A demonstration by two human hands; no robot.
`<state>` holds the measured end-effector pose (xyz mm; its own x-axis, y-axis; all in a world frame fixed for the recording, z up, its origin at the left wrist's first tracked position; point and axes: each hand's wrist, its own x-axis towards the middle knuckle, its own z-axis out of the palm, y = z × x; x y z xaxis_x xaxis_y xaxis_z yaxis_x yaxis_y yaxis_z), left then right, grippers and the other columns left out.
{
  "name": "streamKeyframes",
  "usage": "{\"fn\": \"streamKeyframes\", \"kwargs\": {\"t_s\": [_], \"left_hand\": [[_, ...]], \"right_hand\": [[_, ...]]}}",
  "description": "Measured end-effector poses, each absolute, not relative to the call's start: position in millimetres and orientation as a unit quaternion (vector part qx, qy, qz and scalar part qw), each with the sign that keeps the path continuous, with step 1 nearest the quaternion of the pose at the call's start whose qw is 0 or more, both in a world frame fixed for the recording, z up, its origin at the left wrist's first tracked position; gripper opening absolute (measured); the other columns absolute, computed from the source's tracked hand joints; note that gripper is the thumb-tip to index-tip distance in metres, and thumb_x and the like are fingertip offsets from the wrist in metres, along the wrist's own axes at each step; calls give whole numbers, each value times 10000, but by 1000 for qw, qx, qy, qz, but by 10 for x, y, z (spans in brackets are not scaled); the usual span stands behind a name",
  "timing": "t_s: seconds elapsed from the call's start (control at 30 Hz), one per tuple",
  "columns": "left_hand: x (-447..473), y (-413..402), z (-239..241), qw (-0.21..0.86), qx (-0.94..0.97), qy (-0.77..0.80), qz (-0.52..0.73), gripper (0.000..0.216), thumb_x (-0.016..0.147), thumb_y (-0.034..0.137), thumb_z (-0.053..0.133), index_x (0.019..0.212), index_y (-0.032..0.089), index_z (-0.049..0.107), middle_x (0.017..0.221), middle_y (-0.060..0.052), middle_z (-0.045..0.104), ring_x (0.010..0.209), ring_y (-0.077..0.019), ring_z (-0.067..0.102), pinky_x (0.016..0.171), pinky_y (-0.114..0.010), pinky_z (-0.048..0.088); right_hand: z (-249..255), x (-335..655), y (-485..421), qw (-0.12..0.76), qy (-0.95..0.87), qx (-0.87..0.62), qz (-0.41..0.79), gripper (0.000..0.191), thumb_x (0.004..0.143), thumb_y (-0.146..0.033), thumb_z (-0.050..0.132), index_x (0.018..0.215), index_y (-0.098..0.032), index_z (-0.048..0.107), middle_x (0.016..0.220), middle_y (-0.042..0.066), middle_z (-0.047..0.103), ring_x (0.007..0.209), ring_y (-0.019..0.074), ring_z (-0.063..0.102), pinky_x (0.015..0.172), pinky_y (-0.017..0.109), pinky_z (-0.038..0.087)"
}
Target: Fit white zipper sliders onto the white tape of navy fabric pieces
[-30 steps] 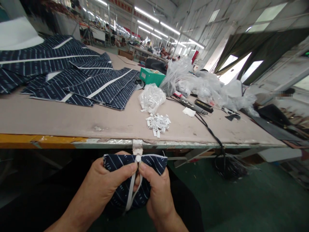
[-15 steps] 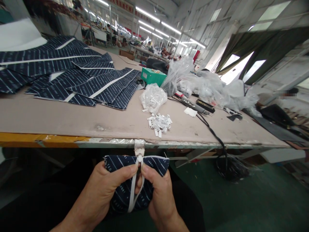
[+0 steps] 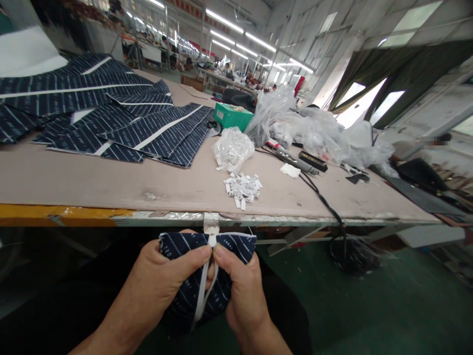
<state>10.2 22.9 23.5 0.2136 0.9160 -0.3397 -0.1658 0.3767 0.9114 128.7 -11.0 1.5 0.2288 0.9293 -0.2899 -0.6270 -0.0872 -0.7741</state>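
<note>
Below the table's front edge, I hold a dark blue printed fabric piece (image 3: 240, 242) with a white zipper (image 3: 201, 296) along its middle. My left hand (image 3: 158, 276) grips the left half, its thumb pressed beside the zipper. On the other half, my right hand (image 3: 246, 286) is closed the same way, and the thumbs almost meet. Just above the thumbs sits a small white zipper slider (image 3: 212, 240), against a pale bracket (image 3: 211, 223) on the table edge. Most of my fingers are hidden behind the cloth.
White zipper sliders (image 3: 243, 187) lie in a pile on the table (image 3: 177, 190), near a plastic bag (image 3: 233, 148). Similar fabric panels (image 3: 158, 130) are stacked left. A green box (image 3: 232, 117), a grey corded tool (image 3: 295, 160) and clear plastic bags (image 3: 321, 130) stand farther back.
Both hands have come up slightly with the fabric, towards the bracket. The thumbs are closer together, and the gap between the zipper's two sides below the slider looks narrower.
</note>
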Motion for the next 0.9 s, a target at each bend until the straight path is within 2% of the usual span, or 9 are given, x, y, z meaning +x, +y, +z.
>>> {"fn": "streamKeyframes", "kwargs": {"t_s": [0.17, 0.33, 0.5, 0.67, 0.77, 0.9], "left_hand": [[44, 275, 134, 682, 395, 492, 370, 315, 683, 490, 889, 636, 199, 777, 565, -37, 775, 497, -217, 696, 517, -290, 576], [-90, 187, 98, 716, 374, 481, 340, 342, 652, 531, 921, 804, 236, 842, 752, -44, 852, 731, -264, 783, 701, -310, 629], [-102, 36, 102, 701, 368, 511, 335, 410, 641, 624, 894, 784, 242, 843, 674, -41, 835, 691, -259, 772, 600, -279, 614], [-28, 107, 29, 699, 360, 497, 366, 448, 684, 598, 877, 903, 210, 832, 727, -52, 847, 682, -303, 793, 686, -384, 659], [34, 287, 101, 629, 417, 513, 409, 394, 739, 587, 825, 855, 210, 816, 742, -46, 847, 702, -307, 789, 672, -391, 647], [155, 600, 379, 476, 523, 528, 470, 243, 773, 446, 797, 678, 224, 773, 678, 7, 806, 643, -219, 692, 555, -267, 519]], "right_hand": [[-2, 1348, -92, 644, -202, -436, 595, 271, 701, -382, 882, 841, -167, 794, 630, 3, 708, 508, 172, 624, 556, 311, 580], [-45, 1549, -206, 584, -318, -509, 547, 317, 799, -443, 842, 935, -159, 810, 831, 42, 786, 749, 199, 702, 771, 315, 581], [-65, 1611, -317, 578, -355, -528, 511, 314, 832, -455, 813, 932, -157, 797, 847, 46, 787, 761, 199, 687, 738, 303, 563], [33, 1558, -228, 601, -332, -532, 496, 283, 824, -395, 808, 990, -166, 794, 896, 57, 810, 786, 214, 703, 774, 332, 578], [175, 1590, -26, 599, -368, -544, 458, 231, 824, -340, 778, 982, -172, 788, 906, 47, 806, 794, 219, 702, 783, 346, 573], [413, 1653, 324, 572, -473, -592, 313, 129, 817, -306, 736, 837, -179, 753, 770, 7, 755, 710, 194, 648, 676, 302, 519]]}}
